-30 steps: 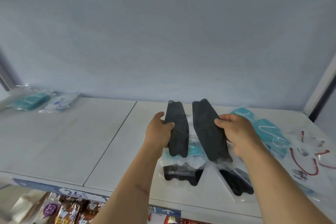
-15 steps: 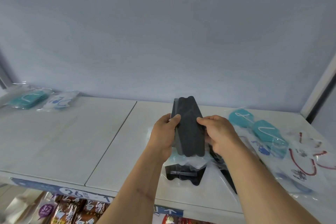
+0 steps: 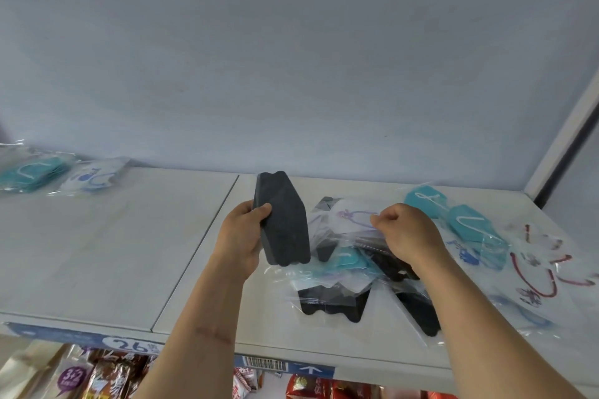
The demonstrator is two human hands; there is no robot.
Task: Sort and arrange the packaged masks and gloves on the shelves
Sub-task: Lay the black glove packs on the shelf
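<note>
Centre frame: our left hand (image 3: 241, 236) clasped the black masks (image 3: 282, 220); our right hand (image 3: 405, 233) pinched a clear packet (image 3: 343, 220) on the shelf (image 3: 113, 253). Slippery film risked sliding.

A shop, by the look: white retail shelf (image 3: 107, 256) w/ a price-label strip (image 3: 136, 347) and barcode tag (image 3: 264, 366) on its near edge, snack packets (image 3: 103, 379) on the tier below, bagged masks (image 3: 466, 223) lying loose at right.

shelf (image 3: 97, 253) left half bare — open | right half — mask packets (image 3: 356, 266) heaped
</note>
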